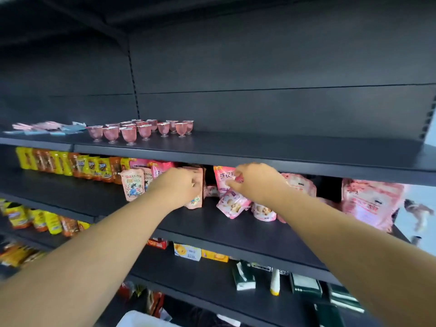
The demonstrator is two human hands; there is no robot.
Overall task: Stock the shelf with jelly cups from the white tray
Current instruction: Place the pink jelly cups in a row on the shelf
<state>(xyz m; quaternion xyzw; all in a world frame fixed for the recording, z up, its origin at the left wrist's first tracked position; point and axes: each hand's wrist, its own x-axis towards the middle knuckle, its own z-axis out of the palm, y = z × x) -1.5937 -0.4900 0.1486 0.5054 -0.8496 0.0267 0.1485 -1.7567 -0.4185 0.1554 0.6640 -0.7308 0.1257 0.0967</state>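
- A dark shelving unit (259, 67) fills the view; its upper shelf (259, 149) is taken here as the landmark.
- Both bare forearms are stretched up from the lower edge of the view to the level just below the upper shelf.
- Large pink pouches (370, 201) are stood below the upper shelf, at its right end.
- A row of yellow and orange snack packets (70, 165) is lined up below the upper shelf, towards its left end.
- The left hand (181, 185) is held below the front lip of the upper shelf, its fingers curled against a tan pouch (197, 201); whether that pouch is actually gripped cannot be told.
- The right hand (254, 180) is held just below the same lip, right of the left hand; its fingers are closed in a pinch on a small pink item (238, 178), too hidden to be identified as a jelly cup.
- Small pink biscuit pouches (232, 205) are leaned together beneath the right hand.
- The jelly cups (141, 129), pink and footed, are stood upright in a cluster on top of the upper shelf, left of its middle and well above both hands.
- Flat pink and blue sachets (47, 128) are laid on the upper shelf, just left of the jelly cups.
- A white edge (141, 319), possibly the tray, is seen far below the upper shelf at the bottom of the view.
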